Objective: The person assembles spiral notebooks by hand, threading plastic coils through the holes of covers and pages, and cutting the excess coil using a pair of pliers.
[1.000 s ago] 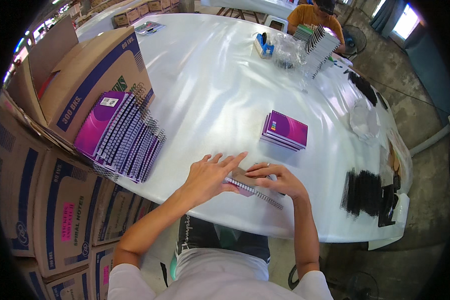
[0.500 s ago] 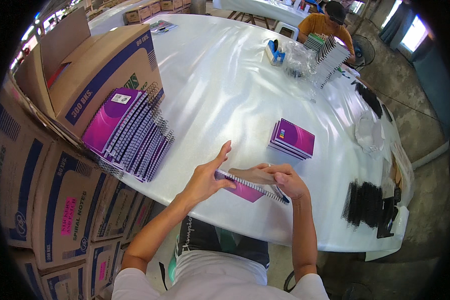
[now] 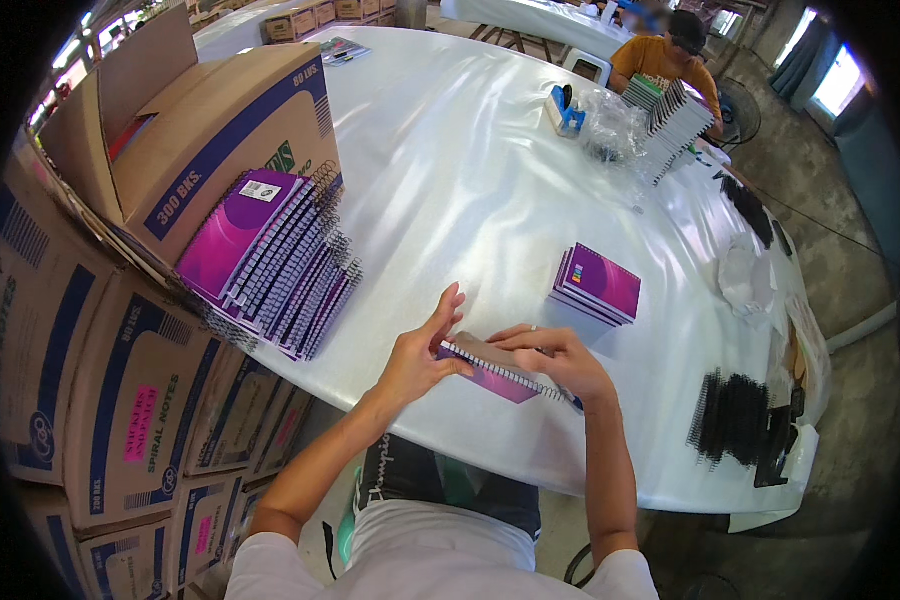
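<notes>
Close in front of me, a purple spiral notebook [image 3: 505, 384] stands on edge, tilted, its coil edge upward and its brown back on the far side. My left hand [image 3: 422, 352] grips its left end between thumb and fingers, the index finger pointing up. At the other end, my right hand [image 3: 567, 362] has its fingers over the brown back and its thumb side by the wire coil [image 3: 548, 391], which sticks out past the corner. A small dark tip shows under the right hand; what it belongs to is hidden.
Leaning purple notebooks [image 3: 270, 262] stand left by an open carton [image 3: 220, 130], with stacked cartons [image 3: 120, 400] below. A small notebook pile [image 3: 597, 284] lies right of centre. Black coils [image 3: 732, 415] lie at the right edge. Across the table [image 3: 420, 170], a person [image 3: 660, 62] sits behind stacked notebooks [image 3: 678, 125].
My right hand has opened from a tighter curl, and its fingers now reach left along the notebook's back. The left hand keeps its grip. The whole view has shifted slightly.
</notes>
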Action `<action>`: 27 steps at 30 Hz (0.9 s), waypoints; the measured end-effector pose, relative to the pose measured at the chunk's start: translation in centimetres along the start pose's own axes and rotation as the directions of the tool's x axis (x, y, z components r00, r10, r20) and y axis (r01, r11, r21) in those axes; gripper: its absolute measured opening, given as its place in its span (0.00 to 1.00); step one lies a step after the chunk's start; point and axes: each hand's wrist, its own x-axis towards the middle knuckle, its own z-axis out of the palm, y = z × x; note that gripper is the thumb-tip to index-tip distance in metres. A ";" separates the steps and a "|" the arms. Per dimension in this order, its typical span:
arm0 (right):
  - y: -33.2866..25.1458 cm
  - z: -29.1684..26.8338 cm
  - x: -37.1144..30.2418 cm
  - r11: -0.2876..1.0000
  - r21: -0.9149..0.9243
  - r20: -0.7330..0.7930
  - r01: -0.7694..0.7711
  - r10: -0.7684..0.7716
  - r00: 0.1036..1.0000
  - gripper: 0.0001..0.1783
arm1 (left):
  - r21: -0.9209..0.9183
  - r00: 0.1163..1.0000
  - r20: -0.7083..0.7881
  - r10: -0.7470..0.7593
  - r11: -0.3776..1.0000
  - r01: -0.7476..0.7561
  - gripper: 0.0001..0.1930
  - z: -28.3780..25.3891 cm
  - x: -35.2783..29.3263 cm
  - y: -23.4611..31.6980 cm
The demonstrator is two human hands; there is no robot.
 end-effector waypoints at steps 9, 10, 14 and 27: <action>-0.7 0.8 0.5 0.971 -0.220 -0.112 -0.089 0.066 0.992 0.19 | -0.105 0.999 0.054 -0.003 0.994 0.009 0.54 -0.7 0.1 -1.0; -0.5 0.4 -0.2 0.973 -0.222 -0.154 -0.061 0.026 0.988 0.18 | -0.075 0.997 0.079 -0.018 0.997 0.024 0.49 -0.9 0.1 -1.1; -1.0 -2.3 -6.6 0.956 -0.284 -0.388 -0.078 -0.040 0.921 0.17 | 0.060 0.938 0.304 -0.168 0.986 0.157 0.30 -2.0 0.5 0.4; 8.4 2.5 -6.5 0.224 -0.895 -0.447 -0.387 -0.474 0.759 0.25 | 0.651 0.980 0.124 0.156 0.733 -0.199 0.31 1.1 -1.1 0.6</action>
